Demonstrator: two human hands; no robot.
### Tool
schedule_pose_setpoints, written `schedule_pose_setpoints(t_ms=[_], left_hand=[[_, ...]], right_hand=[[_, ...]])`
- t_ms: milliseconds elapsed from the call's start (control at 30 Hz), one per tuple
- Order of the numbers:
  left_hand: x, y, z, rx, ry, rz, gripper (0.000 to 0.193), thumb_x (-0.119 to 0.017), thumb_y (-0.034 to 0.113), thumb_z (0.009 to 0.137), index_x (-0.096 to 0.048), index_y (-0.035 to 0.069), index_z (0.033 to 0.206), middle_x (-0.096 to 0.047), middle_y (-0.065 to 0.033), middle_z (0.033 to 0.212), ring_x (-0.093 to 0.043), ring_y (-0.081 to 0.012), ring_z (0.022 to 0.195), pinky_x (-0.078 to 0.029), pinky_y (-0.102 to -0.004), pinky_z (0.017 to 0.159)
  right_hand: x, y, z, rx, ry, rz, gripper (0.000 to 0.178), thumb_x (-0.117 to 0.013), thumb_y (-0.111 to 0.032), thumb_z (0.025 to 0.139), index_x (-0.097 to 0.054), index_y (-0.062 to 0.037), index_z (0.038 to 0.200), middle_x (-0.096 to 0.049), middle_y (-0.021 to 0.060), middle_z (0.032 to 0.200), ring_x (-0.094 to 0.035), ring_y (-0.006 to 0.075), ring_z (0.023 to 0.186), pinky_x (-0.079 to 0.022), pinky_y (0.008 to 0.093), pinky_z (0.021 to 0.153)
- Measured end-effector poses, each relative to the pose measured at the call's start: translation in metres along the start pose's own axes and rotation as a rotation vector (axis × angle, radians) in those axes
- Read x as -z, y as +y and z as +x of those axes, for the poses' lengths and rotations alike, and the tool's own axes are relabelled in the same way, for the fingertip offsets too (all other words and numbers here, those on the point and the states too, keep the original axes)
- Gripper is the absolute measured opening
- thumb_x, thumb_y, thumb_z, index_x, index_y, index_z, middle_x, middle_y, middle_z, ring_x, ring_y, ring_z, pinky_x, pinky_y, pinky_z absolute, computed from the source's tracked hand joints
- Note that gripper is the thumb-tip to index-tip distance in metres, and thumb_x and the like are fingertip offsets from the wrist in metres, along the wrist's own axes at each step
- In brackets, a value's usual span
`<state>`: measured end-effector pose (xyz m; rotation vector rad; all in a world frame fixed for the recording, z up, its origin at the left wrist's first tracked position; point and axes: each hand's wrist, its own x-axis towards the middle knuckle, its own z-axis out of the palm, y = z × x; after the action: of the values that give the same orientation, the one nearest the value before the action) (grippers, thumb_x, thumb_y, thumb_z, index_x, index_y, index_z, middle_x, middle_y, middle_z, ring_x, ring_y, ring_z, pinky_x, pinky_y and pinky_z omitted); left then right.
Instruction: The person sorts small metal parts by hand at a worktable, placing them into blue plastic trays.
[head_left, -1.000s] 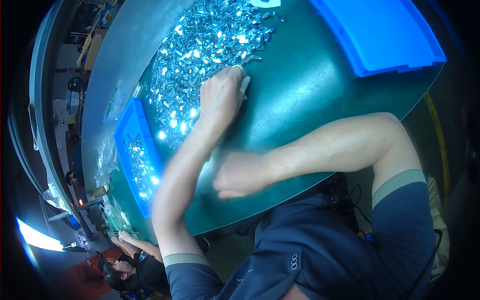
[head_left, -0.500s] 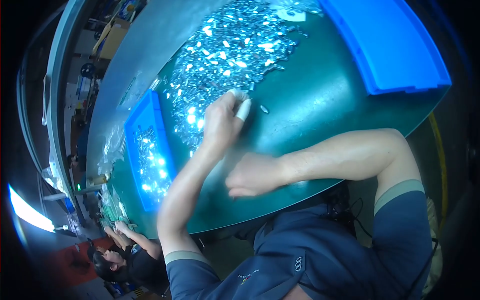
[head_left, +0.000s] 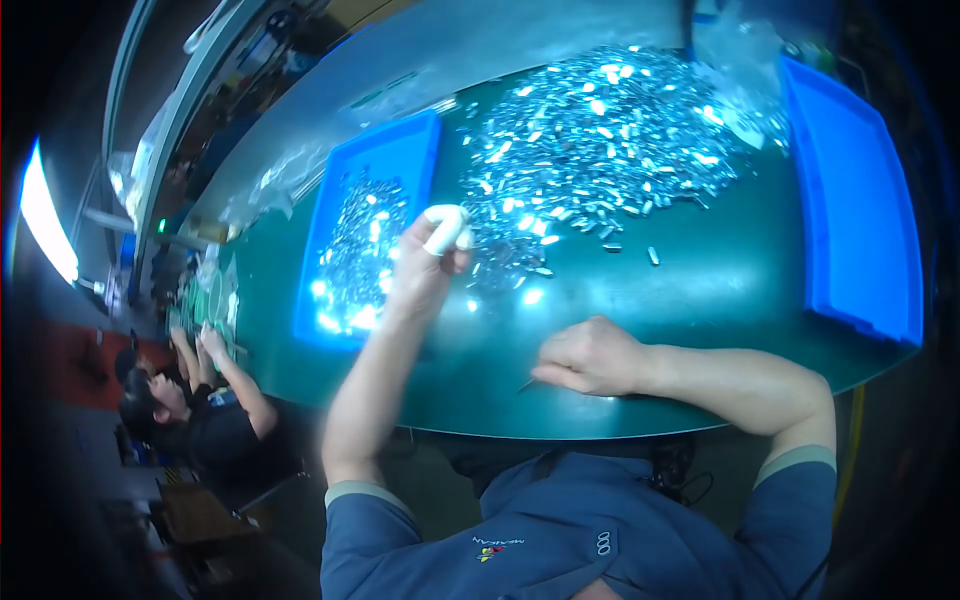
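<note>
My left hand (head_left: 425, 265) has white covers on its fingertips. Its fingers are curled together in a pinch beside the right edge of a shallow blue tray (head_left: 427, 150), which holds many small shiny metal pieces (head_left: 365, 220). What sits between those fingertips is hidden. Near the table's front edge, my right hand (head_left: 592, 357) is closed, and a thin dark tip pokes out below its thumb; its kind is too small to tell. A wide heap of the same silvery pieces (head_left: 610, 140) spreads beyond both hands, with one loose piece (head_left: 653, 256) lying apart from it.
The green tabletop (head_left: 720, 300) curves toward me. A second blue tray (head_left: 860, 210) stands at the right edge. Clear plastic bags (head_left: 740, 60) lie behind the heap at the far right. At far left, a person in a dark shirt (head_left: 225, 430) works along the same table.
My left hand has gone from the heap's near edge to beside the left tray. My right hand now rests farther from the left one. The whole view has turned and shifted.
</note>
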<state>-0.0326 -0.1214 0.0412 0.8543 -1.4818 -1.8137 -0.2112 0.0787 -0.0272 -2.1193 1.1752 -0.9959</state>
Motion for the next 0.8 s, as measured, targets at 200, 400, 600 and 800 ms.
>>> schedule_pose_setpoints(t_ms=[200,400,600,800], left_hand=[[0.008,-0.012,-0.023,0.05,-0.008,-0.186,0.017,-0.069,0.025,0.103,-0.068,0.009,0.109,-0.063,0.0008,0.081,-0.052,-0.0097,0.066,-0.039,-0.0252,0.06],[0.014,-0.018,-0.035,0.067,-0.031,-0.293,0.015,-0.069,0.023,0.103,-0.068,0.009,0.109,-0.063,0.0001,0.082,-0.051,-0.0105,0.066,-0.04,-0.0255,0.062],[0.013,-0.017,-0.038,0.106,-0.007,-0.318,0.016,-0.07,0.023,0.101,-0.067,0.009,0.109,-0.061,0.0,0.082,-0.051,-0.0105,0.066,-0.04,-0.0256,0.061],[0.016,-0.02,-0.042,0.037,0.041,-0.16,0.014,-0.064,0.022,0.104,-0.062,0.008,0.107,-0.055,0.0,0.078,-0.046,-0.0103,0.062,-0.037,-0.0252,0.058]], right_hand=[[0.002,0.0,0.003,-0.018,0.011,0.054,0.019,-0.073,-0.021,0.095,-0.07,-0.0056,0.085,-0.068,0.0108,0.077,-0.069,0.0318,0.071,-0.054,0.0435,0.063],[0.004,-0.005,0.007,-0.081,-0.046,0.064,0.024,-0.069,-0.025,0.099,-0.068,-0.006,0.083,-0.069,0.0094,0.078,-0.069,0.0311,0.071,-0.053,0.0436,0.062],[0.005,-0.005,0.008,-0.104,-0.044,0.091,0.025,-0.069,-0.025,0.099,-0.068,-0.0058,0.084,-0.069,0.0098,0.079,-0.069,0.0314,0.071,-0.053,0.0437,0.062],[0.003,0.001,0.01,-0.051,-0.007,0.065,0.025,-0.068,-0.028,0.099,-0.065,-0.0072,0.085,-0.068,0.0109,0.079,-0.068,0.0355,0.072,-0.052,0.0471,0.063]])
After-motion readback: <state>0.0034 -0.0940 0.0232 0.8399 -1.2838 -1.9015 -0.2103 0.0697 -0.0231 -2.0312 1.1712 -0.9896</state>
